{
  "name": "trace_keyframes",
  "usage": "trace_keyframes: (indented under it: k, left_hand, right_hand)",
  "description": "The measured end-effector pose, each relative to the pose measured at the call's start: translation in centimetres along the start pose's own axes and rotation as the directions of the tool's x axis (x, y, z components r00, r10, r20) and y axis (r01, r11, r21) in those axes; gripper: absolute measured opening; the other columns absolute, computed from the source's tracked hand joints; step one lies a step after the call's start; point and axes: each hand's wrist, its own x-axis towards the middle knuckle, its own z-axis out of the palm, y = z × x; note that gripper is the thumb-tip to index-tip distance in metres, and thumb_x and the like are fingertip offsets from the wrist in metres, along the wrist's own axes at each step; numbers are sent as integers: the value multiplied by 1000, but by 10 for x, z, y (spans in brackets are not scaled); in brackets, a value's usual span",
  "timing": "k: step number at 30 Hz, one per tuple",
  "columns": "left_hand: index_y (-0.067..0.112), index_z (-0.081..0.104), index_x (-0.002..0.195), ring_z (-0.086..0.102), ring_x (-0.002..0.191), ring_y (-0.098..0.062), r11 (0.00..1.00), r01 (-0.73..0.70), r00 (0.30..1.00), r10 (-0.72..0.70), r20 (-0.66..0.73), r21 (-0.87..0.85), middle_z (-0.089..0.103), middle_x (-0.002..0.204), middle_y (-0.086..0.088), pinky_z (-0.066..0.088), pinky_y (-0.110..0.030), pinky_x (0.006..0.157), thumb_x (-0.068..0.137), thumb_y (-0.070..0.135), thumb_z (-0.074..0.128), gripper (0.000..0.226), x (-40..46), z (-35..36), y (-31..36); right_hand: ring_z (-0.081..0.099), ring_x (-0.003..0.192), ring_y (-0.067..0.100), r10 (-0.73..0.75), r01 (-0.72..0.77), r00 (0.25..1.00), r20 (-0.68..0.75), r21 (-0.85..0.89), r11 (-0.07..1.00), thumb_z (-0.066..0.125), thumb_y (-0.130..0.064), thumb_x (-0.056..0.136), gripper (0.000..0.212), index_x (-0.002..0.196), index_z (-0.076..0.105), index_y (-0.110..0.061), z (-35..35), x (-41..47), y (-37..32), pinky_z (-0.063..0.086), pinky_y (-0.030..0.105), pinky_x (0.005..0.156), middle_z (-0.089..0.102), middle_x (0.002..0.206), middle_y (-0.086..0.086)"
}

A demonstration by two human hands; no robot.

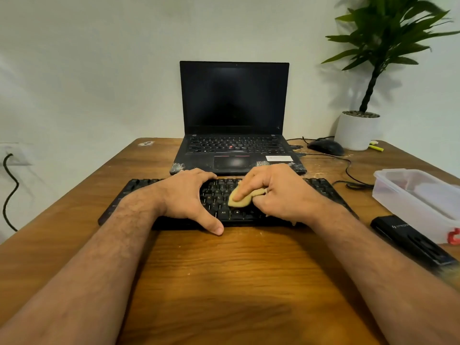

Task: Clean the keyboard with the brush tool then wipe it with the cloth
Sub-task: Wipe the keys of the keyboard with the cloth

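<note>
Pressing down on the keys, the tan cloth (240,198) is pinned under the index finger of the right hand (276,192), its bunched end gripped by the curled fingers. The keyboard (321,188) is steadied by the left hand (185,197), spread flat across it. The cloth is judged soft, light and apt to slip, best held by its bunched end. Beyond both hands a laptop (234,115) stands open; right of the right hand lie a black case (408,241) and a plastic box (418,195), neither obstructing.
</note>
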Motion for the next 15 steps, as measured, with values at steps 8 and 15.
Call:
trace_keyframes:
  k: [8,15]
  left_hand:
    - [29,30,155,41,126,-8,999,11,1000,-10,19,-32,42,143,11,36,-33,113,50,59,94,126,-1,1,0]
    - [28,22,159,37,137,-13,999,32,999,-33,43,31,37,152,10,32,-40,119,24,95,65,157,-1,-1,0]
  right_hand:
    - [65,93,0,-26,31,995,93,-48,998,61,7,71,43,78,83,-29,-1,-6,1,58,26,86,70,89,-20]
    - [62,102,5,-119,129,990,69,-167,978,60,-2,80,43,99,81,-34,11,4,-4,52,31,95,69,106,-15]
